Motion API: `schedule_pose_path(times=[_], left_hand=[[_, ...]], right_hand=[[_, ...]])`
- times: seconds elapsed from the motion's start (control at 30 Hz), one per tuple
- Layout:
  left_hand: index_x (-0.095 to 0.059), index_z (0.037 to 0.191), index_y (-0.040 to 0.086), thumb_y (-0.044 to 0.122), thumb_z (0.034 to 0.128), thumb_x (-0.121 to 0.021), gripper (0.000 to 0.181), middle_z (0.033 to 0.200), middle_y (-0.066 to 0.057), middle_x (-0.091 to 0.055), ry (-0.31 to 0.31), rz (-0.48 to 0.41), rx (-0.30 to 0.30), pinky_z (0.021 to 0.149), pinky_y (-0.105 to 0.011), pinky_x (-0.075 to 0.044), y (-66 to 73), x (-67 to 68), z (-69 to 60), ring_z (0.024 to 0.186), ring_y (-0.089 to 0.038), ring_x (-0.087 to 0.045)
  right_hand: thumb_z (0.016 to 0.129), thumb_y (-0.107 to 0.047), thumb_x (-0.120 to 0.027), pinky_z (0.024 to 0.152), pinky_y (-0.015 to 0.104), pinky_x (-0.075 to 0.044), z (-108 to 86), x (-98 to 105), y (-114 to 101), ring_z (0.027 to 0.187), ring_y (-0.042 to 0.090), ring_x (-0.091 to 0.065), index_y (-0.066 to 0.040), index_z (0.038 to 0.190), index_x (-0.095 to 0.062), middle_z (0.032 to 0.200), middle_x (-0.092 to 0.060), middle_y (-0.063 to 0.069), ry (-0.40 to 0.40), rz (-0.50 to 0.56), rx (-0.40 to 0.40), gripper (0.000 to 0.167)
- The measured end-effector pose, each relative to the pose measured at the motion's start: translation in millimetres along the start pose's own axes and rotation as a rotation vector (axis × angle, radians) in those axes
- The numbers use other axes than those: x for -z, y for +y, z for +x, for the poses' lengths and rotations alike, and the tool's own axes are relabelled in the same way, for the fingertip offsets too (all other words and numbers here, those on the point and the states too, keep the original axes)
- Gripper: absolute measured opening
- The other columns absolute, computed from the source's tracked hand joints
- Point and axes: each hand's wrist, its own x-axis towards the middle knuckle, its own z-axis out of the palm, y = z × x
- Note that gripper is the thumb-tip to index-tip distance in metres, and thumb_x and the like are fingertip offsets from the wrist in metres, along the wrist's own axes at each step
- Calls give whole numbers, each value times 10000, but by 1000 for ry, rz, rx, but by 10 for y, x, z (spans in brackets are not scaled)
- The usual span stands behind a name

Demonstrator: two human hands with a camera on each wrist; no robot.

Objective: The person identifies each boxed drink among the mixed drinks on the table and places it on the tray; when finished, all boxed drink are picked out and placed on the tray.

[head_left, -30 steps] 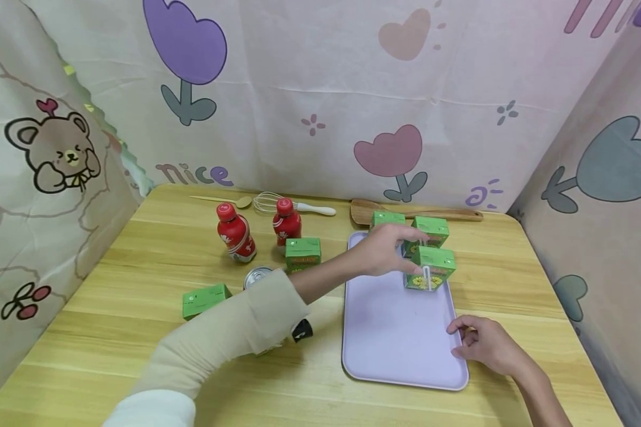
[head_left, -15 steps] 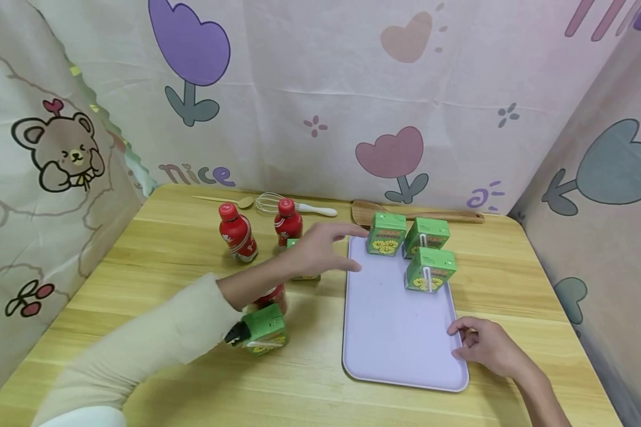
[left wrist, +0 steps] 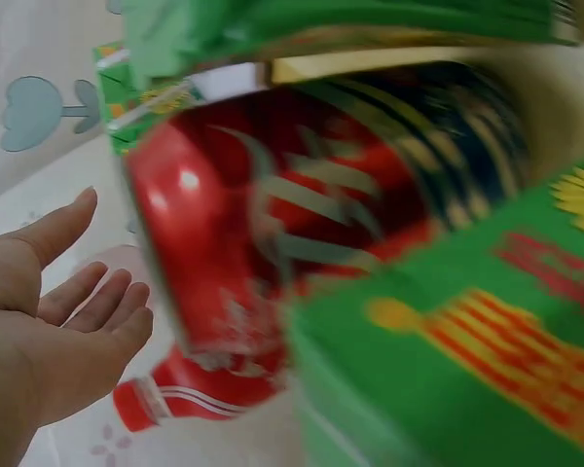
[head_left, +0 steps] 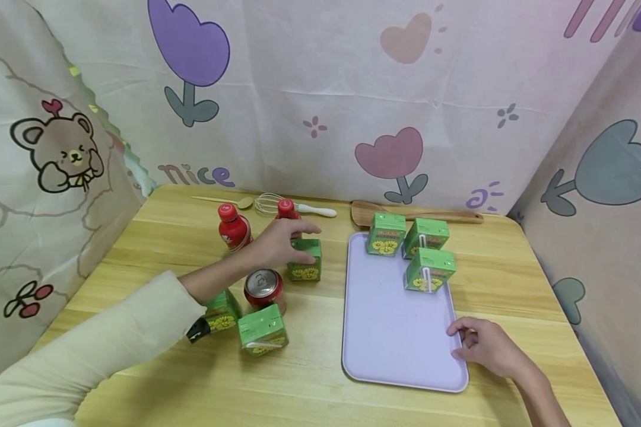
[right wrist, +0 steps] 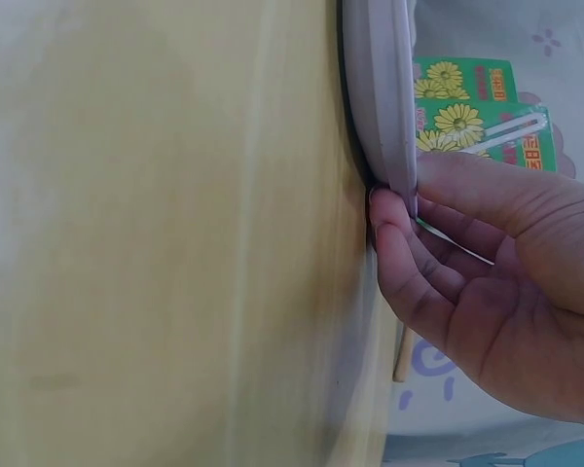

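In the head view the left hand hovers with thumb and fingers spread beside a green drink box, in front of a red bottle. Its palm looks empty in the left wrist view, near a red can. The right hand pinches the right rim of the lilac tray; the right wrist view shows thumb and fingertips on that rim. Three green boxes, one of them at the front, stand at the tray's far end.
Left of the tray stand a can, two more green boxes and a second red bottle. Along the back edge lie a spoon, a whisk and a wooden spatula.
The left hand has moved left from the boxes on the tray to the green box beside the bottles. The right hand has stayed on the tray's rim.
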Motion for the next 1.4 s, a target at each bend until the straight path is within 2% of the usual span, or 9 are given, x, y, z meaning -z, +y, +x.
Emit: schedule_pose_path(times=[0.17, 0.43, 0.67, 0.83, 1.13, 1.4], left_hand=[[-578, 1295, 131, 136, 769, -783, 565, 1323, -80, -576, -7, 49, 31, 1022, -449, -441, -124, -19, -26, 1205, -280, -517], [-604, 1263, 117, 64, 769, -762, 521, 1307, -80, -587, 21, 65, -5, 983, -445, -472, -209, -37, -48, 1165, -271, -539], [-604, 1266, 125, 72, 747, -776, 549, 1293, -109, -597, 35, 65, 47, 968, -448, -473, -242, -26, -61, 1142, -274, -549], [-590, 1287, 142, 96, 757, -773, 563, 1300, -112, -588, 25, 52, 49, 948, -456, -479, -264, -26, -65, 1133, -276, -544], [-615, 1266, 145, 95, 752, -779, 542, 1299, -113, -590, 43, 35, 75, 959, -445, -483, -301, -36, -42, 1133, -273, -556], [-625, 1256, 131, 75, 753, -771, 526, 1279, -115, -602, 48, 46, 67, 955, -437, -486, -292, -39, -24, 1116, -266, -564]], right_hand=[[732, -58, -777, 536, 212, -394, 1, -3, 6, 629, 80, -452, -38, 999, -618, 733, -506, 37, 0, -7, 3, 311], [730, -56, -776, 533, 211, -396, 12, -11, 12, 618, 76, -452, -43, 994, -619, 729, -505, 34, 3, -10, 2, 307], [729, -61, -779, 536, 213, -400, 6, -8, 17, 622, 76, -453, -51, 996, -623, 733, -507, 28, 13, -17, -1, 310], [726, -53, -779, 540, 214, -403, 12, -12, 10, 627, 79, -457, -52, 993, -624, 733, -508, 31, 17, -15, -2, 309], [728, -54, -779, 538, 210, -398, 8, -5, 11, 621, 68, -451, -43, 998, -621, 720, -508, 30, 13, -10, 14, 313], [726, -53, -782, 541, 210, -401, 9, -15, 15, 625, 73, -455, -47, 996, -624, 724, -511, 31, 17, -6, 3, 313]])
